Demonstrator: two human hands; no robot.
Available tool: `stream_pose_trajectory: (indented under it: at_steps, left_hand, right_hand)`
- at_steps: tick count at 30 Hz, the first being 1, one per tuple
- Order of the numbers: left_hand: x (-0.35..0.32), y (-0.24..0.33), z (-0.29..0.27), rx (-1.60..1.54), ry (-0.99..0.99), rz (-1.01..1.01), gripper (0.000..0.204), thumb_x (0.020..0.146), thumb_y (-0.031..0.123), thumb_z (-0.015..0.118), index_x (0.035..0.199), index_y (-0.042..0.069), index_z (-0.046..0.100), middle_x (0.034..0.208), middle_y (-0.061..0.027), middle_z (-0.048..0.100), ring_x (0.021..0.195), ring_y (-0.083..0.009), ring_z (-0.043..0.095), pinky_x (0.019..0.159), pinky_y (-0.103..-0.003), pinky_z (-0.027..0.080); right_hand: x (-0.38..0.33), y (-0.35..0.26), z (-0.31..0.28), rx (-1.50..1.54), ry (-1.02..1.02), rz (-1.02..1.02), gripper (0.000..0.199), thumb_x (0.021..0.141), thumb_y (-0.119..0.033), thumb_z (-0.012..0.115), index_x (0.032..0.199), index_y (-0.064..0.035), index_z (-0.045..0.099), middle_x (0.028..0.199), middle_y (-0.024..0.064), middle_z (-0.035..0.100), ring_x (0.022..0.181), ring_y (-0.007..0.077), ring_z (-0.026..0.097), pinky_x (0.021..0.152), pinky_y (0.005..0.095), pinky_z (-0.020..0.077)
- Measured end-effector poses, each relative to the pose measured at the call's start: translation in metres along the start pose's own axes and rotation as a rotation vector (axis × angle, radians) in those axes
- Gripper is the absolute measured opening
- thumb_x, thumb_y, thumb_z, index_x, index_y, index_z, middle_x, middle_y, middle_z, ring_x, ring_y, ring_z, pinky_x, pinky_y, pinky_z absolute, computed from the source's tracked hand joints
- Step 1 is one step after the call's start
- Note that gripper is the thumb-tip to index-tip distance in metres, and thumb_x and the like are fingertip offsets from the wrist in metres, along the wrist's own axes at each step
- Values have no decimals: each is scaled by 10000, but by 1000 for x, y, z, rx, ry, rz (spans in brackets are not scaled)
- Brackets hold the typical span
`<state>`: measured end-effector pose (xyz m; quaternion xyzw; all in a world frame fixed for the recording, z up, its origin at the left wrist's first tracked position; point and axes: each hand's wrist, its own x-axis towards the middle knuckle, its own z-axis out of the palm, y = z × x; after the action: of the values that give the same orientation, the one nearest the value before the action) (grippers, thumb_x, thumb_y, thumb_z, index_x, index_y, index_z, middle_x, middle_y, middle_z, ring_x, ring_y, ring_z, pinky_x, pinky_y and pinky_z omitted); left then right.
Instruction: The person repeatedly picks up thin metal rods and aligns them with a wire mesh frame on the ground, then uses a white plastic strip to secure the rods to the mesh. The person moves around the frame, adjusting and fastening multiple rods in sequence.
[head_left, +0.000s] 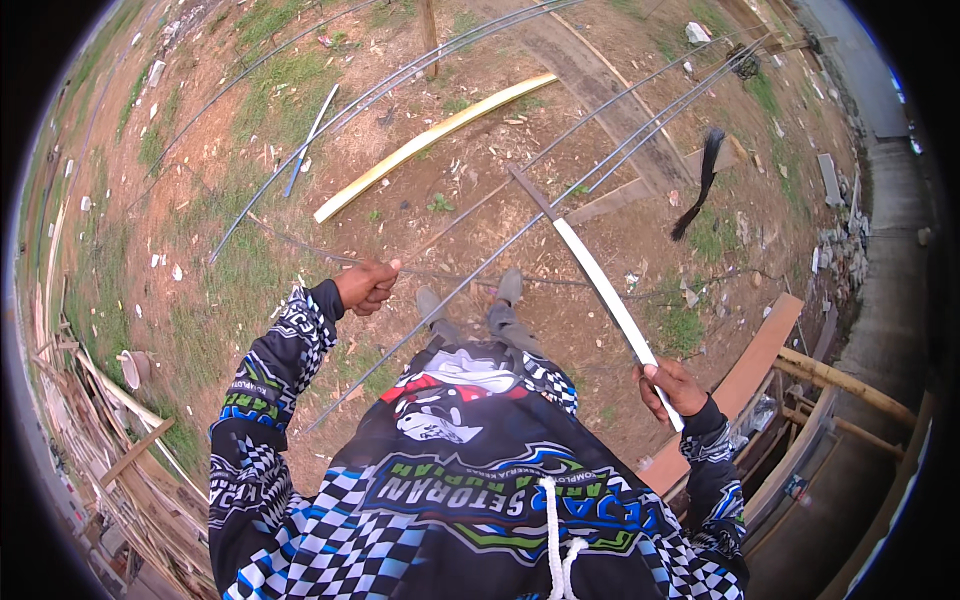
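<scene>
In front of me on the left, my left hand [368,287] is closed in a fist. A thin straight rod [455,221] seems to start at its fingertips and slants away to the upper right. My right hand [672,390] grips the lower end of a long white bar [607,287]. The bar slants up and left to a narrower dark metal end [533,193]. That end crosses over a long grey rod [440,313], which passes between my hands; whether they touch I cannot tell. Several more grey-blue rods [380,92] lie farther off.
A yellowish wooden strip [430,143] lies on the dirt ahead. A black fibrous bundle [700,185] is at the right. Lumber scraps [130,450] pile up at the left, near a bucket [135,369]. A brown board [765,345] and timber framing [845,385] border a concrete channel [885,270].
</scene>
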<state>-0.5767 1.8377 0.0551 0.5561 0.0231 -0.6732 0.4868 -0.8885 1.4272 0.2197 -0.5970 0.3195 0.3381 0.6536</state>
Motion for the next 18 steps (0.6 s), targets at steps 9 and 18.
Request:
stream_pose_trajectory:
  at_steps: [9, 18]
  left_hand:
    - [4, -5, 4, -18, 51, -5, 505, 989, 503, 425, 619, 186, 293, 492, 63, 217, 359, -66, 183, 332, -258, 128]
    - [3, -11, 15, -41, 99, -15, 494, 993, 498, 417, 631, 184, 299, 496, 63, 223, 361, -65, 194, 328, -255, 134]
  right_hand:
    - [9, 5, 31, 115, 48, -43, 336, 1004, -333, 450, 957, -8, 519, 539, 21, 451, 344, 107, 415, 321, 244, 352]
    - [14, 8, 42, 185, 40, -18, 296, 1003, -303, 447, 956, -20, 520, 563, 17, 463, 368, 97, 417, 337, 238, 345]
